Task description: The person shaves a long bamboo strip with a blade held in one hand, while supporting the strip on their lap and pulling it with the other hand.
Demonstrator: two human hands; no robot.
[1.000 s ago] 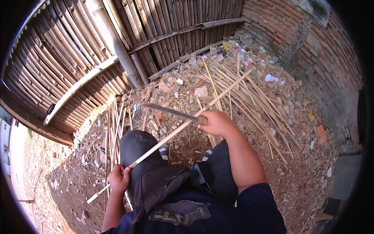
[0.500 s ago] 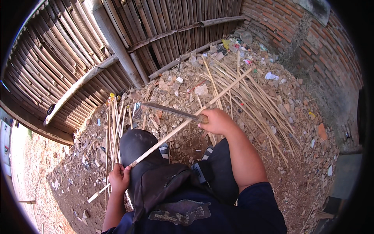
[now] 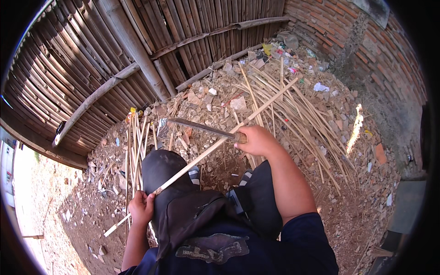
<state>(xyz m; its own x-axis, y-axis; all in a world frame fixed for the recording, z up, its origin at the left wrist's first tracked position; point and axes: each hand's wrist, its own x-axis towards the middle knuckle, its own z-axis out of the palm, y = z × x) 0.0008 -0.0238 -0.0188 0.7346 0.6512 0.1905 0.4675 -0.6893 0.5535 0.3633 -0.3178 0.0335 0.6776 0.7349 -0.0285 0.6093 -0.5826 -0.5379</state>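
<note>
A long pale bamboo strip (image 3: 197, 160) slants across my lap, from low on the left up to the far right. Near its lower end my left hand (image 3: 142, 207) is closed round it, beside my left knee, and a short tail sticks out past the fist. My right hand (image 3: 255, 140) grips the handle of a long-bladed knife (image 3: 199, 126), its dark blade pointing left. The blade crosses the strip close to the handle. Whether my right fingers also touch the strip is hidden.
Many split bamboo strips (image 3: 300, 114) lie piled on the rubble at the right, and a smaller bundle (image 3: 136, 149) lies left of my knee. Behind stands a bamboo wall (image 3: 201, 27), meeting a brick wall (image 3: 348, 36) at the right. Stones and litter cover the ground.
Both hands, the knife and the strip hold nearly the same place. A bright patch of sunlight has appeared on the ground by the brick wall.
</note>
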